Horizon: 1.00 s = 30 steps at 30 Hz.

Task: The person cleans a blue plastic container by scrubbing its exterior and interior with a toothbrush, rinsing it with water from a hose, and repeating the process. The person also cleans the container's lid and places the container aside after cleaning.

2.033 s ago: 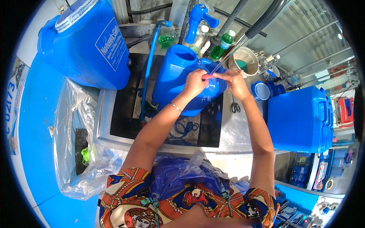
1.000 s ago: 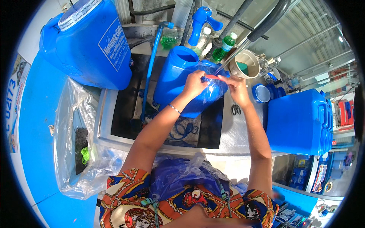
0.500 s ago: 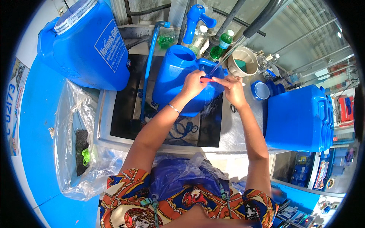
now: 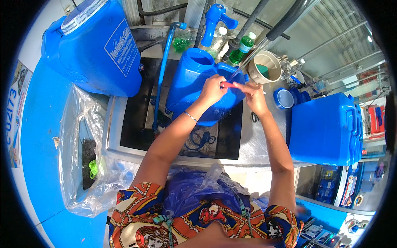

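Steel counter (image 4: 266, 142) surrounds a dark sink (image 4: 229, 138) in front of the person; pipes and a wall stand beyond it. One red piece (image 4: 227, 84) is located between the two hands, above the right part of a blue jug (image 4: 186, 87). Its exact kind cannot be determined.

Left hand (image 4: 213, 91): fingers are curled closed around the left end of the red piece. Right hand (image 4: 255, 97): partly open, with fingers extended toward the left and touching the right end of the piece; whether they grip it cannot be determined. Water (image 4: 239, 73) runs down between the hands, and droplets fall beside the jug.

Jug: in the sink, beneath and beyond the left hand, tilted, with its wide mouth uncovered. Blue strap (image 4: 202, 141): on the sink floor, nearer the person than the left hand. Blue pipe (image 4: 163, 70): upright, left of the left hand. Blue tap (image 4: 214, 25): beyond the left hand.

Green bottle (image 4: 242, 51): beyond the right hand. Cream tub (image 4: 275, 62): beyond and right of the same hand, with a green item inside. Scissors (image 4: 254, 118): on the counter, just nearer the person than the right hand. Round container (image 4: 284, 98): right of that hand.

Large jug (image 4: 97, 53): far left of both hands. Clear bag (image 4: 72, 157): below it, nearer the person. Stacked jugs (image 4: 322, 130): far right.
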Available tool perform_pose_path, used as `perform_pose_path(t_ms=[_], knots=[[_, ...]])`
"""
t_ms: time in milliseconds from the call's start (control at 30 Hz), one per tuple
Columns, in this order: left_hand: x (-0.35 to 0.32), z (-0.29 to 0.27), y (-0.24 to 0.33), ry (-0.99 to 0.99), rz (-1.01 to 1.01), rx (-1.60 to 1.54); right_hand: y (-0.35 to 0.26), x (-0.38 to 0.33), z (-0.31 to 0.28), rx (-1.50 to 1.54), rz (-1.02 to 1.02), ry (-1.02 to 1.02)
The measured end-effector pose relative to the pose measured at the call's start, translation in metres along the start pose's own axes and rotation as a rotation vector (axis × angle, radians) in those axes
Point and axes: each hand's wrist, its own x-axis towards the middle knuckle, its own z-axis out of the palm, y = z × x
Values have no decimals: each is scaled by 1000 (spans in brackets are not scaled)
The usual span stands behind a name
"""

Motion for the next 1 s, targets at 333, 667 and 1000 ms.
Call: perform_pose_path(t_ms=[333, 667, 1000], knots=[[-3, 5, -1, 14, -55, 4, 6, -6, 0, -84, 130, 145], [-3, 6, 3, 126, 17, -13, -3, -6, 14, 212, 316, -16], [0, -3, 3, 30, -99, 21, -17, 12, 8, -400, 71, 211]])
